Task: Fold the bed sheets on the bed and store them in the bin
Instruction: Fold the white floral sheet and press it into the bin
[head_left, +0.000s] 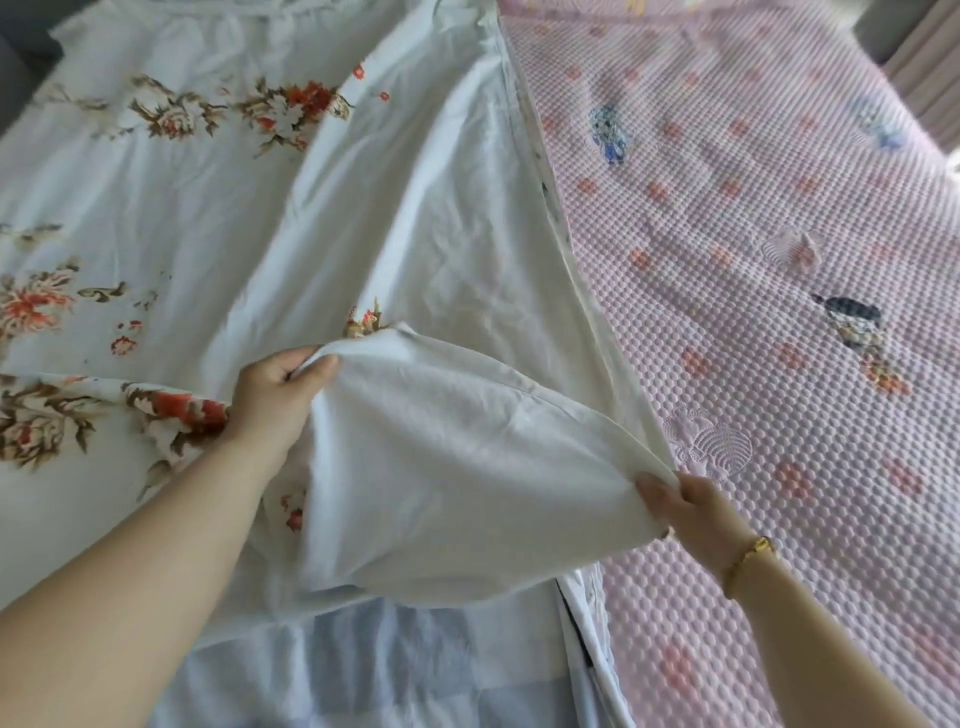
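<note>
White cotton sheet (415, 270), flowered on its face, lies spread on the bed. Our left hand (275, 395) and right hand (685, 509) each pinch its near edge, lifted between them. We judge the first fold underway; next, carry this edge across evenly.

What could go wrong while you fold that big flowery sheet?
The left hand and right hand pinch the sheet only at its edge, so it might slip and the fold flop open. The sheet lies wrinkled beyond the hands, so creases could get folded in. The bracelet on the right wrist might snag the cloth.
</note>
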